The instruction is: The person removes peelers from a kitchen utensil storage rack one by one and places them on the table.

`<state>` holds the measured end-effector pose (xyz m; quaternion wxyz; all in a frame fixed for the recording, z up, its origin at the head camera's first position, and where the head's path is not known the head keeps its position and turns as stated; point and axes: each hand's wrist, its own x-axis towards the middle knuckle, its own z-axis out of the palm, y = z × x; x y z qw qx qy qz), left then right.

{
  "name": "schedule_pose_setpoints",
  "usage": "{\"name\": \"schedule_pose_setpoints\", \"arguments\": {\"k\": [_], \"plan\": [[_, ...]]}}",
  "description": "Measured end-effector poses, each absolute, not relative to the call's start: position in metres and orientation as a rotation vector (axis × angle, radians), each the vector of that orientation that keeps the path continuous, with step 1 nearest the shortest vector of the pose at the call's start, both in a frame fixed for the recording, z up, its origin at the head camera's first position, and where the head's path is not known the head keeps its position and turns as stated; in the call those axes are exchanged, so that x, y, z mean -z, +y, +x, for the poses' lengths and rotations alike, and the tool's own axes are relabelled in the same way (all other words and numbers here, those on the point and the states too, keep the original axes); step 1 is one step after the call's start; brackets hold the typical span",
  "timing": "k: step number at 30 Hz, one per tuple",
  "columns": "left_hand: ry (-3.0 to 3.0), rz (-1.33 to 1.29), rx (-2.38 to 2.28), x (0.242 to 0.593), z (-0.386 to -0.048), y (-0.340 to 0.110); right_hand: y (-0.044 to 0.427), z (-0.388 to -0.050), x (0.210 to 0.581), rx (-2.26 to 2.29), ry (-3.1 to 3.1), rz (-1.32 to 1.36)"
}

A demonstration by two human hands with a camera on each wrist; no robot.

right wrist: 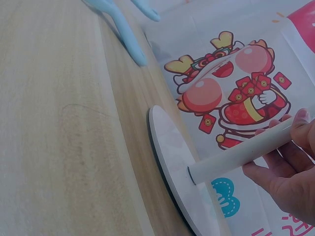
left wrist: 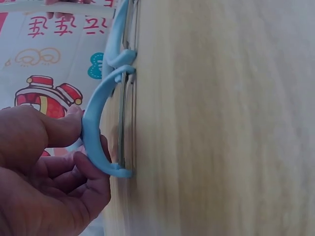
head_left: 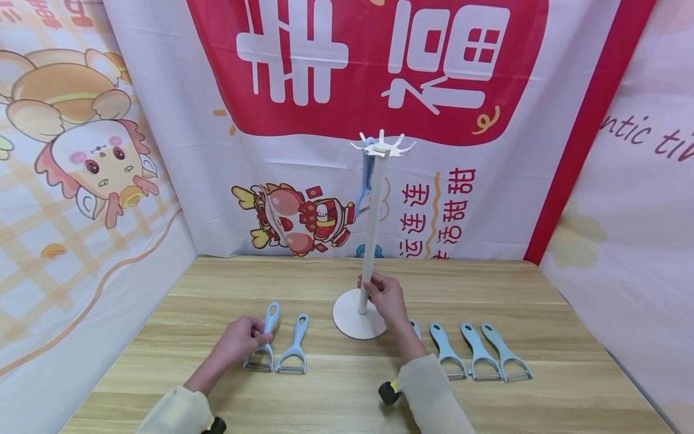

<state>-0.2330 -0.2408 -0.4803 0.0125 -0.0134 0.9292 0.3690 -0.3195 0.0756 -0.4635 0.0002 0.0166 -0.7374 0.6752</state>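
Observation:
My left hand [head_left: 240, 339] pinches a light-blue Y-shaped peeler [head_left: 271, 314] at the left of the table, thumb on one side and fingers on the other. In the left wrist view its curved head [left wrist: 92, 129] and metal blade stand close to the wood. A second blue peeler [head_left: 297, 346] lies just right of it. My right hand [head_left: 387, 298] grips the lower pole of a white stand [head_left: 371, 241], which has a round base and a ring of hooks on top. From one hook at the left hangs a blue peeler [head_left: 366, 175].
Several blue-green peelers [head_left: 475, 345] lie in a row right of the stand, one partly hidden by my right forearm. The wooden table [head_left: 336, 404] ends at a printed cloth backdrop [head_left: 314, 157], and similar cloths hang at both sides.

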Motion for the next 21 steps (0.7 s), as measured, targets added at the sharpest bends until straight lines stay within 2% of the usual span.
{"name": "schedule_pose_setpoints", "arguments": {"k": [21], "plan": [[2.98,-0.014,-0.943,0.484,-0.2395,-0.2422,0.0757,-0.3183,0.4635,-2.141,-2.302,0.065]]}}
